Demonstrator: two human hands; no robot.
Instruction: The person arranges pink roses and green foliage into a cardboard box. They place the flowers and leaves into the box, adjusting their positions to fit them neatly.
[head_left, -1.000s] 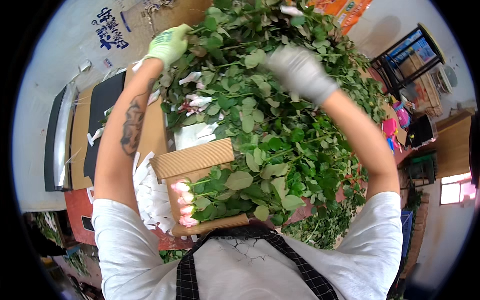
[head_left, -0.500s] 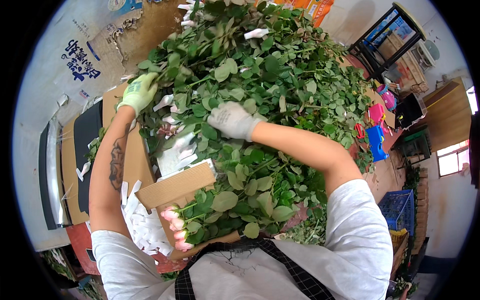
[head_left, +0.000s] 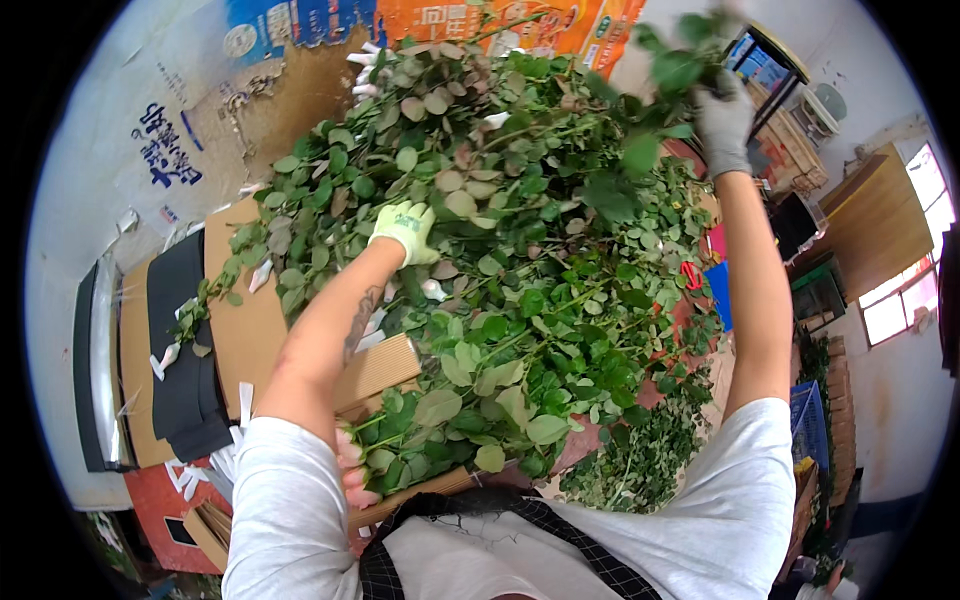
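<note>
A large heap of leafy rose stems (head_left: pixel 520 290) covers the table before me. My left hand (head_left: pixel 405 232), in a pale yellow-green glove, lies on the leaves at the heap's left middle with its fingers apart. Raised at the far right, my right hand (head_left: pixel 722 120) in a grey glove is closed round a leafy rose stem (head_left: pixel 675 75), blurred by motion; its flower end cannot be made out. White-sleeved rose heads (head_left: pixel 432 290) poke out near my left hand. Pink roses (head_left: pixel 358 485) lie at the near left, partly behind my left sleeve.
Corrugated cardboard (head_left: pixel 380 370) stands left of the heap, with white paper strips (head_left: pixel 190 478) beyond my left arm. Red-handled scissors (head_left: pixel 691 276) and a blue holder (head_left: pixel 718 297) sit at the right edge. A black stool (head_left: pixel 770 50) and blue crate (head_left: pixel 808 425) stand farther right.
My right hand has swung from the heap's middle up to the far right, lifting a leafy stem. My left hand has shifted right and nearer, onto the leaves. The view has turned slightly.
</note>
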